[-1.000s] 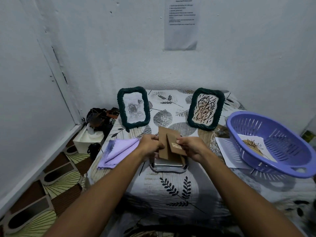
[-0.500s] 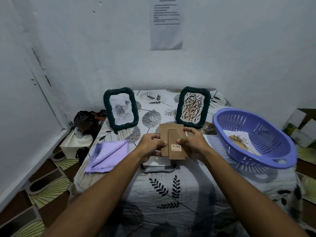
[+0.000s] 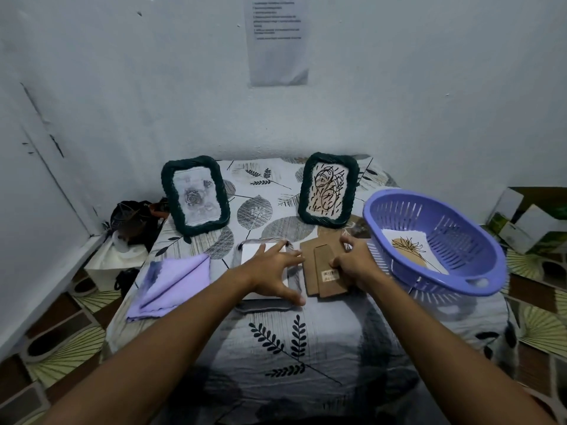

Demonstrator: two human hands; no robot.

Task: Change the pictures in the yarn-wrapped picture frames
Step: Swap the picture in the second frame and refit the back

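head view | looks forward-down (wide-angle) | table (image 3: pixel 306 348) close below

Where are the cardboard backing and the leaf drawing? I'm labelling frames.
cardboard backing (image 3: pixel 319 265): head view, bare brown face above the barcode sticker.
leaf drawing (image 3: pixel 409 250): head view, sheet's middle, inside the basket.

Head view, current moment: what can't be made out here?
- Wall notice: print too small to read.
- Face-down frame: front hidden; left hand covers its white sheet.
- Backing board: right hand covers its right edge; label unreadable.
- Basket: picture partly hidden by rim.
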